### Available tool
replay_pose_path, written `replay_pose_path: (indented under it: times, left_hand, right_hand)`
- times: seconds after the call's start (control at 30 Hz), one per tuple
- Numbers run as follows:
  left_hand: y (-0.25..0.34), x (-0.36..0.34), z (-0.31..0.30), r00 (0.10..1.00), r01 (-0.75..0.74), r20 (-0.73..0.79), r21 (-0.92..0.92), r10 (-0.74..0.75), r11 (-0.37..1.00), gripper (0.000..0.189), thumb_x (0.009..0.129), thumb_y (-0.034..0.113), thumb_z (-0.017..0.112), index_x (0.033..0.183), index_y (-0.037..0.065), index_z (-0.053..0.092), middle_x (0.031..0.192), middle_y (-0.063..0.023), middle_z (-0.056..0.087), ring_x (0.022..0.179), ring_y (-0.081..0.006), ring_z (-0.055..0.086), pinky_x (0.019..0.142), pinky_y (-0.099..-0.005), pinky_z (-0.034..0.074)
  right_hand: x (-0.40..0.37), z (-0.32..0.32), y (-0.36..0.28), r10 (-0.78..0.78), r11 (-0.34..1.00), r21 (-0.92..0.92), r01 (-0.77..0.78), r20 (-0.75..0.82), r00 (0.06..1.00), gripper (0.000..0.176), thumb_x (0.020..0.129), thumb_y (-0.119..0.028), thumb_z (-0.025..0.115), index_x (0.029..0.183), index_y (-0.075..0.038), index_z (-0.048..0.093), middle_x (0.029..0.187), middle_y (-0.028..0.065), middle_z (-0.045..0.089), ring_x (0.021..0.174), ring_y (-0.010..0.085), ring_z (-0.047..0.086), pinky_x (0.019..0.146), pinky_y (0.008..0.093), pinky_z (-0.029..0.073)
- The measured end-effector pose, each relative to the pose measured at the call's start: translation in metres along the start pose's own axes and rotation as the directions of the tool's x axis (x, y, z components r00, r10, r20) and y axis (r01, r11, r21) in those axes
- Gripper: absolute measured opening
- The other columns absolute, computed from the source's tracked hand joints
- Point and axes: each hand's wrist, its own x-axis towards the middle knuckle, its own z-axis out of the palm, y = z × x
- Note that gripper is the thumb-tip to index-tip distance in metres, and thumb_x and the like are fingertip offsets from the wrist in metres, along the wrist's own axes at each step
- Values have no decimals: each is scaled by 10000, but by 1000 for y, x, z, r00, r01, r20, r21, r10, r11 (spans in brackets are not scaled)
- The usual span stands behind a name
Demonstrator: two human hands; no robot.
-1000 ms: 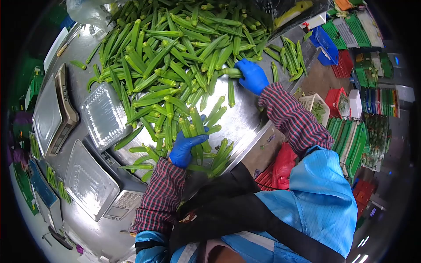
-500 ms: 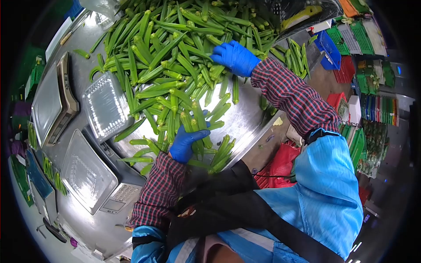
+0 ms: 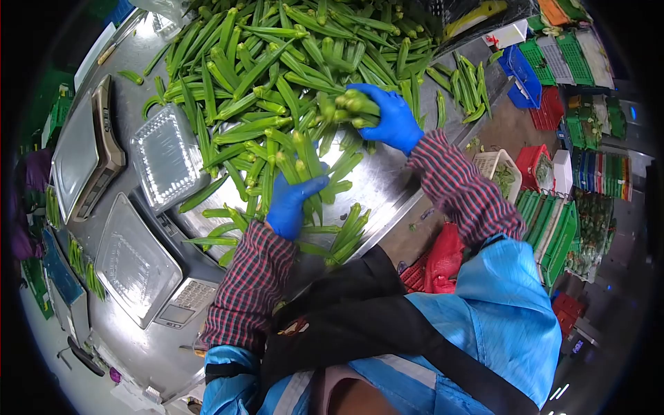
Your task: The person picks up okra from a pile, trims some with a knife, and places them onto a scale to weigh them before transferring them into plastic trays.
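Observation:
A large heap of green okra [image 3: 249, 76] covers the far part of the steel table. My left hand [image 3: 289, 206], in a blue glove, is closed around a few okra pods [image 3: 302, 166] at the near side of the heap. My right hand [image 3: 393, 119], gloved too, grips a small bunch of okra [image 3: 353, 107], stem ends toward the left hand, just above the heap's right edge. A small group of okra [image 3: 349, 234] lies near the table's front edge, apart from the heap.
A clear plastic tray [image 3: 169, 155] sits left of the heap. Two weighing scales [image 3: 138, 259] stand at the left, one with a clear tray on its plate. More loose okra [image 3: 467, 86] lies at the table's right. Blue, red and green crates [image 3: 520, 76] are beyond the table edge.
My right hand has closed on a bunch of okra and drawn it toward me and slightly right. The left hand keeps its pods and has shifted slightly.

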Motion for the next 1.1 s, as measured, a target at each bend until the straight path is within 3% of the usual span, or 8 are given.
replay_pose_path:
  times: [0.1, 0.2, 0.37, 0.6, 0.8, 0.9, 0.97, 1.1]
  left_hand:
    - [4, 20, 16, 997, -71, -7, 32, 71, 997, 650, 742, -12, 651, 1337, -7, 387, 1161, -78, 527, 1064, -164, 517, 936, -311, 427]
    - [-9, 40, 29, 983, -172, 66, 28, 170, 985, 346, 794, 33, 674, 1116, 5, 552, 972, -64, 630, 823, -141, 615, 725, -275, 503]
    - [-23, 38, 32, 989, -135, 56, -41, 137, 990, 328, 801, 31, 669, 1110, 9, 564, 973, -67, 637, 827, -155, 623, 734, -273, 506]
    - [2, -16, -7, 947, -266, -206, -66, 248, 962, 374, 807, 71, 657, 1158, 6, 545, 1074, -95, 622, 987, -170, 599, 865, -307, 479]
    - [50, -146, -67, 757, -617, -468, -282, 456, 734, 388, 797, 98, 694, 1157, 40, 560, 1047, -55, 630, 937, -151, 608, 833, -286, 484]
    - [79, -166, -132, 589, -799, -512, -256, 625, 543, 312, 878, 161, 618, 1160, 46, 551, 1029, -50, 617, 914, -151, 609, 787, -292, 509]
    - [87, -198, -167, 490, -864, -643, -267, 589, 427, 398, 912, 245, 577, 1251, 63, 471, 1152, -83, 570, 1055, -195, 561, 921, -354, 460]
    - [84, -227, -247, 412, -907, -662, -364, 626, 212, 405, 917, 254, 566, 1259, 58, 470, 1176, -86, 561, 1080, -200, 545, 947, -354, 440]
  right_hand:
    - [-25, 4, -22, 382, 500, 839, -215, 9, 924, 782, 670, -68, 743, 1363, -82, 381, 1277, 73, 520, 1163, 205, 506, 989, 342, 404]
    - [-42, 10, -44, 419, 252, 936, -247, 124, 899, 783, 695, -21, 742, 1371, -22, 348, 1315, 66, 470, 1196, 166, 454, 1014, 320, 378]
    - [-53, 21, -69, 531, -13, 959, -283, 246, 811, 665, 739, -21, 711, 1323, -16, 391, 1230, 83, 534, 1114, 173, 520, 969, 319, 422]
    - [-2, 31, -123, 377, 112, 874, -473, 403, 834, 480, 774, -32, 673, 1223, -8, 503, 1123, 87, 607, 997, 159, 591, 872, 297, 483]
    - [87, 34, -275, -143, 260, 855, -448, 493, 858, 538, 755, -83, 705, 1241, -6, 488, 1112, 65, 603, 988, 154, 590, 887, 293, 469]
    - [165, 72, -338, -379, 456, 802, -387, 568, 730, 581, 766, -93, 698, 1289, -7, 460, 1158, 79, 585, 1016, 155, 575, 903, 291, 461]
    - [195, 103, -392, -485, 571, 769, -288, 599, 637, 611, 727, -122, 724, 1273, -16, 471, 1112, 86, 609, 980, 156, 588, 889, 297, 470]
    - [247, 182, -470, -580, 675, 705, -216, 689, 434, 636, 653, -144, 782, 1224, -36, 523, 1060, 83, 638, 914, 171, 606, 860, 313, 475]
